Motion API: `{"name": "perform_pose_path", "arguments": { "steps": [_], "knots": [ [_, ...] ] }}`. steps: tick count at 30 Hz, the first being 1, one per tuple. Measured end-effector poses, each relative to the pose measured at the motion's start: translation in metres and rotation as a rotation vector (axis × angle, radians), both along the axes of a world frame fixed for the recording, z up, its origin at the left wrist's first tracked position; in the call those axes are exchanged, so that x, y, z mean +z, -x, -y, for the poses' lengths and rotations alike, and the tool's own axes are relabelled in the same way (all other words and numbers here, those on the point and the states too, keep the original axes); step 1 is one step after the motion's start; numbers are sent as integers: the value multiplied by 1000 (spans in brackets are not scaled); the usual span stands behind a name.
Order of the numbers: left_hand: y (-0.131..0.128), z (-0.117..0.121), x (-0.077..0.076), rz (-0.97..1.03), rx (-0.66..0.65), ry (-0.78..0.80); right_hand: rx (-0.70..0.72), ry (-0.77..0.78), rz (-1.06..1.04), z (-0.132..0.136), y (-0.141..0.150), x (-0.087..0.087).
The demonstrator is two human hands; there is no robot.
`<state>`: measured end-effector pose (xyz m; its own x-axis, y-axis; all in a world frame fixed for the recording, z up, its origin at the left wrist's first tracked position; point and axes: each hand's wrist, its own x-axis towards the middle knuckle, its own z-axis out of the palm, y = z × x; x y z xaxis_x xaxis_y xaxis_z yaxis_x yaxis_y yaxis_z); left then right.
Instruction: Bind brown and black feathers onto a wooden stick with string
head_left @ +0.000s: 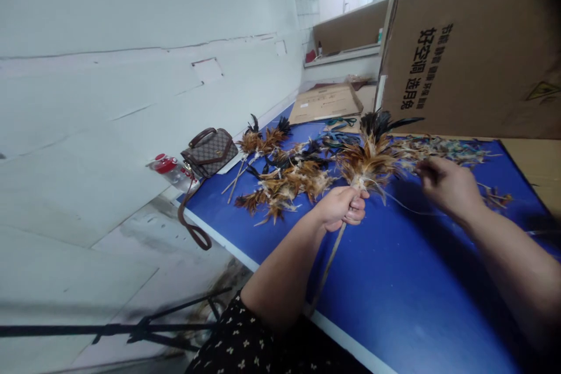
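Note:
My left hand [344, 208] is closed round the thin stick [329, 263] of a feather duster, just below its feathers. Brown and golden feathers with black tips [370, 158] fan out above that fist. From the base of the feathers a pale thread [407, 208] curves right and passes below my right hand [451, 187]. That hand is raised over the table at the right, fingers pinched together; whatever they hold is too small to make out. Loose bluish and brown feathers [447, 149] lie just beyond it.
Feather bunches [289, 181] and feathered sticks [263, 143] lie left on the blue table [377, 286]. A handbag [213, 152] and red-capped bottle [170, 170] stand at the left edge. A large carton [473, 58] rises behind, beside flattened cardboard [326, 102]. Black tripod legs [144, 327] are lower left.

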<state>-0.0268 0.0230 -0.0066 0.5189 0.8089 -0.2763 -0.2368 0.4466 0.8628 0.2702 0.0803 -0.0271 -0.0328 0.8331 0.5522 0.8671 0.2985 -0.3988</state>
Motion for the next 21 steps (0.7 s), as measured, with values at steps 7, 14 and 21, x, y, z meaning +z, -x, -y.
{"name": "perform_pose_path", "arguments": {
  "steps": [7, 14, 21],
  "knots": [
    [-7, 10, 0, -26, -112, 7, 612, -132, 154, 58, 40, 43],
    [-15, 15, -10, -60, -205, -11, 508, -154, 541, 71, 57, 49],
    [-20, 17, -14, -94, -226, -31, 525, -137, 579, 73, 63, 48]
  ]
}}
